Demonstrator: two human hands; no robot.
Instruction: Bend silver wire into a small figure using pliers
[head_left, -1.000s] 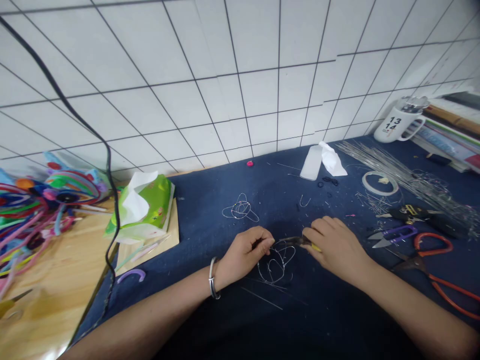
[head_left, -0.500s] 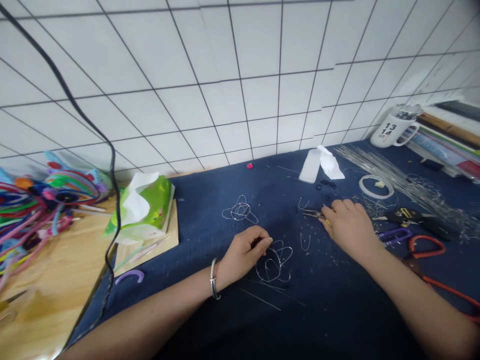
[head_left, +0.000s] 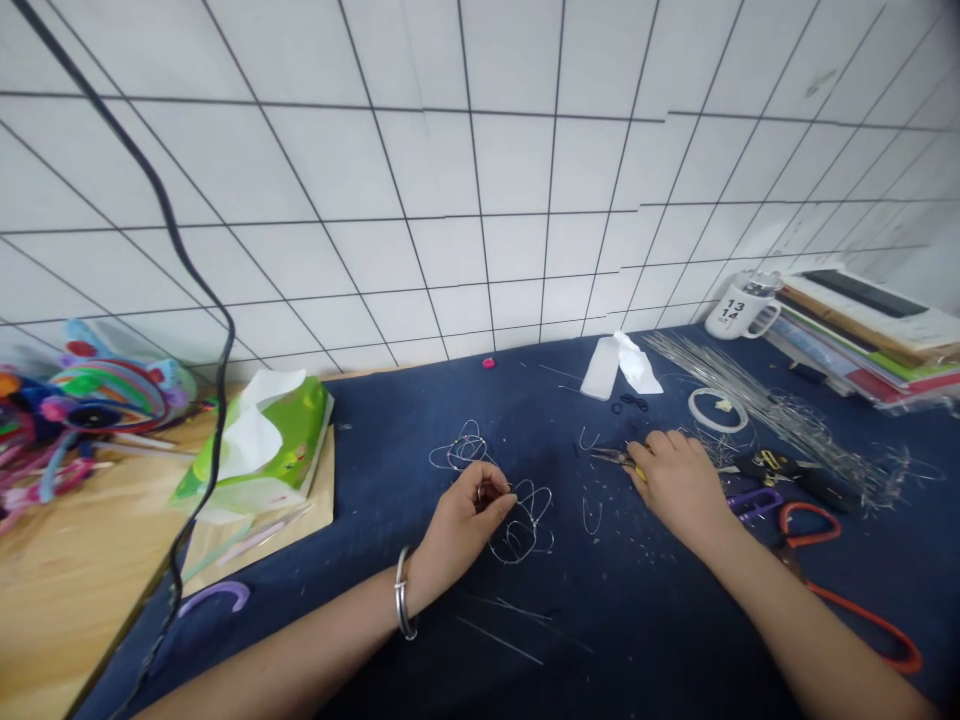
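Note:
My left hand point(head_left: 469, 520), with a silver bangle at the wrist, pinches the edge of a looped wire piece point(head_left: 531, 530) low over the dark blue cloth point(head_left: 397, 410). Behind the fingers lies a second looped wire piece point(head_left: 459, 446), partly covered by the hand. To the right, my right hand point(head_left: 679, 490) is wrapped over the yellow handle of a pair of pliers point(head_left: 616, 457), whose metal jaws point left on the cloth. Short bent wires point(head_left: 592, 518) lie between the two hands. Several straight wires point(head_left: 499, 640) rest nearer to me.
At the right are a wire bundle point(head_left: 735, 375), a white coil point(head_left: 718, 410), purple-handled scissors point(head_left: 754, 505), red-handled shears point(head_left: 862, 610) and a mug point(head_left: 739, 308). A green tissue pack point(head_left: 270, 435) and black cable point(head_left: 225, 350) are on the left. A tiled wall point(head_left: 510, 170) stands behind.
The camera view has tilted up and shifted right. My left hand has moved slightly away from me toward the second wire piece, its fingers more raised. My right hand stays on the pliers.

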